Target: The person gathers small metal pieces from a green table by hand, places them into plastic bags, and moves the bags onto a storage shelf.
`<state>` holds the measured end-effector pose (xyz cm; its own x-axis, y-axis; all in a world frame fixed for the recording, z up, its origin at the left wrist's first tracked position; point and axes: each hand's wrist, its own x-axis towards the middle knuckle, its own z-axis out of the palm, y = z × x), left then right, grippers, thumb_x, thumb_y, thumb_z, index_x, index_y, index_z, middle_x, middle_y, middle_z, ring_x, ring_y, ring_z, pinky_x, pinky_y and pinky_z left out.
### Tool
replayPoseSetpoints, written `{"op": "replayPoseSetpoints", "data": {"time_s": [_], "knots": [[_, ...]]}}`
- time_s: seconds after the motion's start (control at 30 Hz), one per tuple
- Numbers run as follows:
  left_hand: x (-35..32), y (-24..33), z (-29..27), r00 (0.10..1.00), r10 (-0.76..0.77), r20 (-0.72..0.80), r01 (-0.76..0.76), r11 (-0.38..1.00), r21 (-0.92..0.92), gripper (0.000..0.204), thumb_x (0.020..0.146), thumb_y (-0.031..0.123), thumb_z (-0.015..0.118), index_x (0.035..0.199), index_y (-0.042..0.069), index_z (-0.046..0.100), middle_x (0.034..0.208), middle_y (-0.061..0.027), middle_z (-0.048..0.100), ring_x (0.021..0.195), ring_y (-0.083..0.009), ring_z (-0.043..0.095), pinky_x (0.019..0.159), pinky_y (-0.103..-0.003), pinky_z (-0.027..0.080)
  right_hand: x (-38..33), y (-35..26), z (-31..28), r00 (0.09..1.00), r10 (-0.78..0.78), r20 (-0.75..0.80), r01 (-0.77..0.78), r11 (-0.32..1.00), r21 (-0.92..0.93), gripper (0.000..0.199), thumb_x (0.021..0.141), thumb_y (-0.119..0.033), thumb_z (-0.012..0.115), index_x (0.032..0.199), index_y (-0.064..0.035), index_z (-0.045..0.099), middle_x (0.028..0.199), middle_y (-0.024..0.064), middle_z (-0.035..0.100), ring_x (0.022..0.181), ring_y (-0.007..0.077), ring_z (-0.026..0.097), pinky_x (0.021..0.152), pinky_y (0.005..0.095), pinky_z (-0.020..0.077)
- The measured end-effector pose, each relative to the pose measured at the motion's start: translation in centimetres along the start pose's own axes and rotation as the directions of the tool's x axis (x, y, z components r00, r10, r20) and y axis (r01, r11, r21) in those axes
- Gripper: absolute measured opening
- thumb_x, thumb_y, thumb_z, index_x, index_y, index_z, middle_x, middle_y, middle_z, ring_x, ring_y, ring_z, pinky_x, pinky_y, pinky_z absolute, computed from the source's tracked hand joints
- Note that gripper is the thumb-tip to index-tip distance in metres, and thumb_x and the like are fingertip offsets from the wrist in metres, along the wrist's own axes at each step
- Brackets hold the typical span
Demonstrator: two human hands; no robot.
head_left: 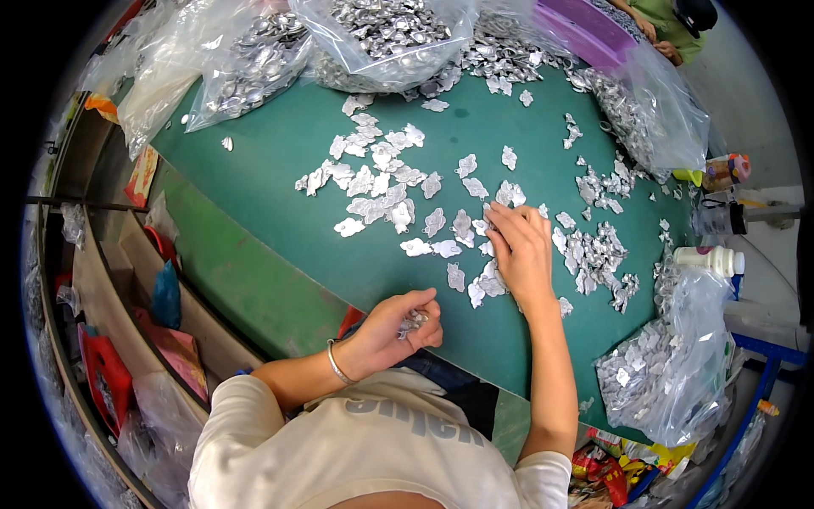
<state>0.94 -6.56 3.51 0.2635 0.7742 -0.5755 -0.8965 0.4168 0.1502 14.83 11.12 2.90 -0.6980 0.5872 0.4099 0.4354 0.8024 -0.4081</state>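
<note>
Flat metal pieces lie scattered across the middle of the desk. The right hand rests on them, while the left hand, nearer the person, holds a small stack of pieces. Filled bags sit along the far edge, another bag at the right, near a bottle.

— What colour are the pieces under my right hand?
— Silver metal pieces, shiny, on the dark green table. The ones in my left hand are silver too.
— And beyond my hands?
— Clear plastic bags of silver, a purple tray. My shirt is cream with grey lettering.
</note>
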Motion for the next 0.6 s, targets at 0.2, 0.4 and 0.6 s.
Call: {"op": "replayPoseSetpoints", "data": {"time_s": [0.2,0.4,0.6], "knots": [[-0.7,0.0,-0.2,0.998,0.049,-0.024,-0.049,0.998,0.026,0.036,0.098,0.027,0.044,0.073,0.005,0.059,0.052,-0.0070,0.044,0.057,-0.0204,0.044,0.063,-0.032,0.040,-2.2,-0.3,-1.2,0.994,-0.108,0.002,0.108,0.991,-0.078,0.022,0.069,0.000,0.069,0.090,-0.0024,0.066,0.092,0.0056,0.065,0.085,0.0236,0.058,0.075,0.0355,0.0428],[-1.0,0.1,-0.3,0.993,0.114,0.015,-0.115,0.992,0.054,0.041,0.098,0.027,0.045,0.065,0.005,0.055,0.054,-0.0087,0.047,0.060,-0.0224,0.047,0.066,-0.033,0.041,-1.8,-2.4,-1.7,0.997,-0.009,0.074,0.005,0.998,0.056,0.033,0.075,-0.011,0.070,0.106,-0.0049,0.063,0.113,0.0095,0.060,0.107,0.0298,0.053,0.088,0.0403,0.0404],[-1.2,0.3,0.1,0.967,0.218,-0.128,-0.220,0.975,-0.002,0.046,0.098,0.027,0.046,0.057,0.006,0.051,0.059,-0.0094,0.051,0.060,-0.0208,0.046,0.065,-0.033,0.040,-1.8,-4.3,0.6,0.935,-0.008,0.355,0.017,1.000,-0.023,0.047,0.080,-0.020,0.068,0.124,-0.0090,0.056,0.139,0.0104,0.043,0.130,0.0349,0.036,0.107,0.0492,0.0274]]}}
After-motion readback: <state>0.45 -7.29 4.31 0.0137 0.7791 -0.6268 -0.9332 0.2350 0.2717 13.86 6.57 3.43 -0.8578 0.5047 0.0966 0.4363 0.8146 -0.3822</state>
